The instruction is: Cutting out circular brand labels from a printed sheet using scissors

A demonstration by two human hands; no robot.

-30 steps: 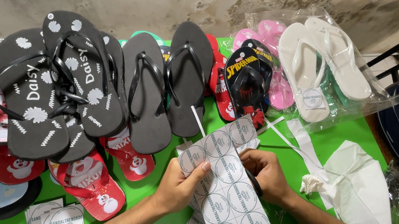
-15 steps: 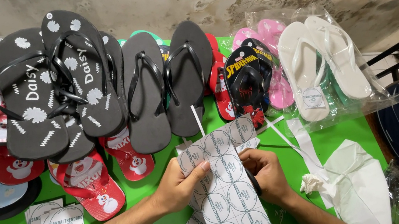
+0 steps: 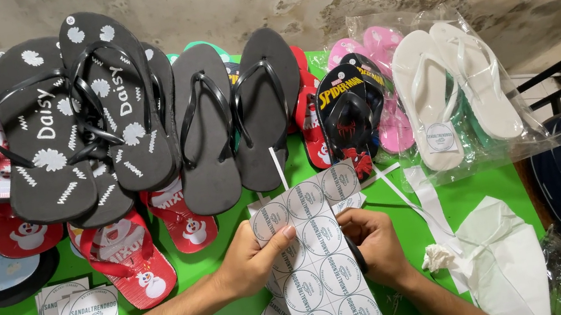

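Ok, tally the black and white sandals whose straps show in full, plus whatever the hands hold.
Black flower-print sandals: 2
Plain black sandals: 2
White sandals: 2
Sticker sheet, held by left hand and right hand: 1
Total: 7

You get bright, even daylight from above, so shadows under the black rubber flip-flops [image 3: 134, 114] stay soft. Glare streaks the clear plastic bag [image 3: 514, 131] at far right. Focus is sharp throughout; the wide lens bends the far left and right edges slightly.
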